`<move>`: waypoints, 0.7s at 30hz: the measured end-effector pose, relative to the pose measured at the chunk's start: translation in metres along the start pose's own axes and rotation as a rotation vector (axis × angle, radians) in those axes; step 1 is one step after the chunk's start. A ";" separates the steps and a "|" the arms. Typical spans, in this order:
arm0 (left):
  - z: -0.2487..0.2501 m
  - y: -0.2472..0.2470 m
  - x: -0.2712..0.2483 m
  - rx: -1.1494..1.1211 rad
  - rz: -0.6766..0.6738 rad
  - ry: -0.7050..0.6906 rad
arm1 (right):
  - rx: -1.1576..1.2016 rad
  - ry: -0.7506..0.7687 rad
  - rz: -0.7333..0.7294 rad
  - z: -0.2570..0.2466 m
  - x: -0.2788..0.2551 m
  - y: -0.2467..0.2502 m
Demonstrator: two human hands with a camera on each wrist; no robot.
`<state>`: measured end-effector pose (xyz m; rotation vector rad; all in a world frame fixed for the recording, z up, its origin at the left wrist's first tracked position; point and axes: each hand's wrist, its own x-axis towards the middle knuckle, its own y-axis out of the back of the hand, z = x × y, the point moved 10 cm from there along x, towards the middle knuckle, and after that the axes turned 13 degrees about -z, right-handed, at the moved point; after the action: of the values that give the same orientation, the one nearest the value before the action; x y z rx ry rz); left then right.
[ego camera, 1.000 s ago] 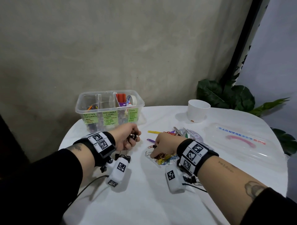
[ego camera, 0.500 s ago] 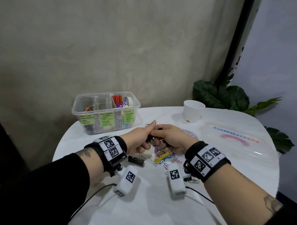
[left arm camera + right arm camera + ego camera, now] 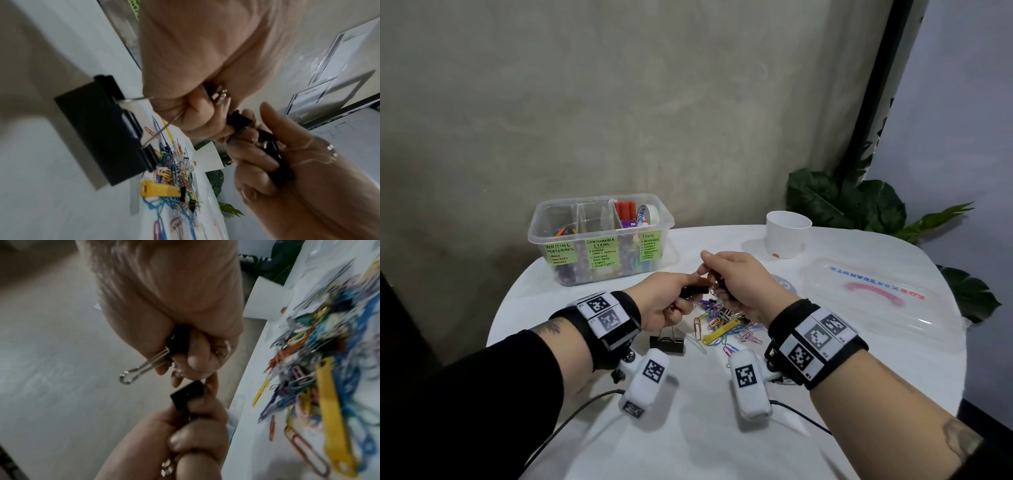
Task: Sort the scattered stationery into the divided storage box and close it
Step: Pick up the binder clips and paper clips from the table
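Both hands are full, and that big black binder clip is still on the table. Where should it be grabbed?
Pinch the big black binder clip by its upright wire handles, coming from above: the black body sits on the table with the handles sticking up, clear of the paper clips.

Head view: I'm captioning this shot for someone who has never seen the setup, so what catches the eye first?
Two hands meet mid-table, the left hand and right hand each gripping small black binder clips. Beneath them lies a bright heap of paper clips beside a large binder clip. Behind, the open storage box shows green labels.
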<state>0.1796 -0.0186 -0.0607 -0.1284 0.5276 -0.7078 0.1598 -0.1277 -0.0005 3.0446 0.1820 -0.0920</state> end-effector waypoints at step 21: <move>0.070 0.019 -0.023 -0.303 0.033 -0.246 | -0.580 0.461 0.332 -0.099 0.053 -0.071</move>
<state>0.2117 0.0064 0.0042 -0.4830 0.3970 -0.5667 0.2089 -0.0424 0.0879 2.4236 -0.2310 0.5793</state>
